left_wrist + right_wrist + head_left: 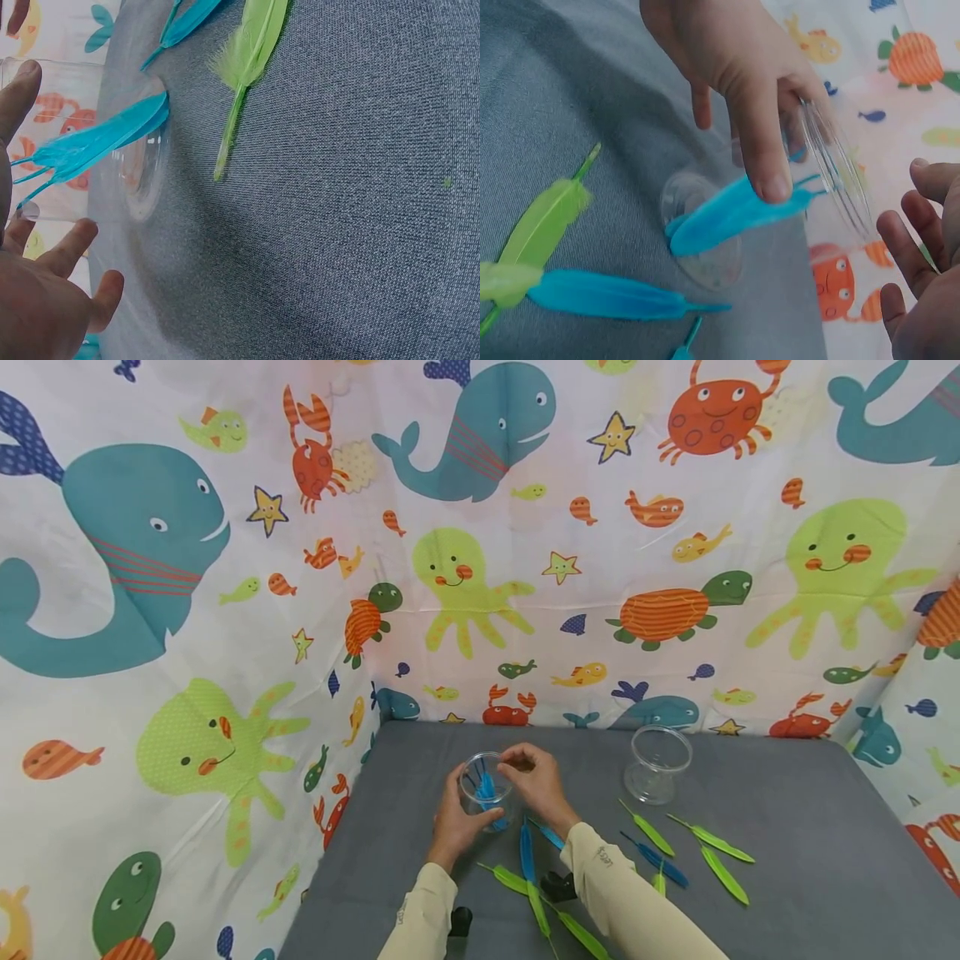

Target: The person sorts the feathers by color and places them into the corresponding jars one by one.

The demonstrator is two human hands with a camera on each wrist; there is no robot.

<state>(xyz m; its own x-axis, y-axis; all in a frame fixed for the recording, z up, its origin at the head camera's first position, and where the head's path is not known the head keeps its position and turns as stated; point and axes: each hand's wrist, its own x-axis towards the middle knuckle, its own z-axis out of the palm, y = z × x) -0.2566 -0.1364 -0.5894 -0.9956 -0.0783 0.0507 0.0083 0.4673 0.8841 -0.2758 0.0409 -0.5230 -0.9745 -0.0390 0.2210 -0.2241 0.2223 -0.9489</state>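
Observation:
My left hand (457, 822) holds a clear cup (480, 768), with the thumb lying along its near side in the right wrist view. Inside the cup stand blue feathers (105, 142), quills pointing up toward the rim. At the right of the rim is my right hand (536, 781), its fingers loosely bent with nothing visible between them; whether a fingertip touches the rim I cannot tell. Just below the cup lie a loose blue feather (527, 852) and a green feather (544, 232) on the grey cloth.
A second clear cup (651, 787), on a foot, stands at the back right. Several green feathers (725, 877) and one blue feather (663, 864) lie before it on the grey table (810, 827). A sea-animal printed curtain (570, 643) hangs behind and at both sides.

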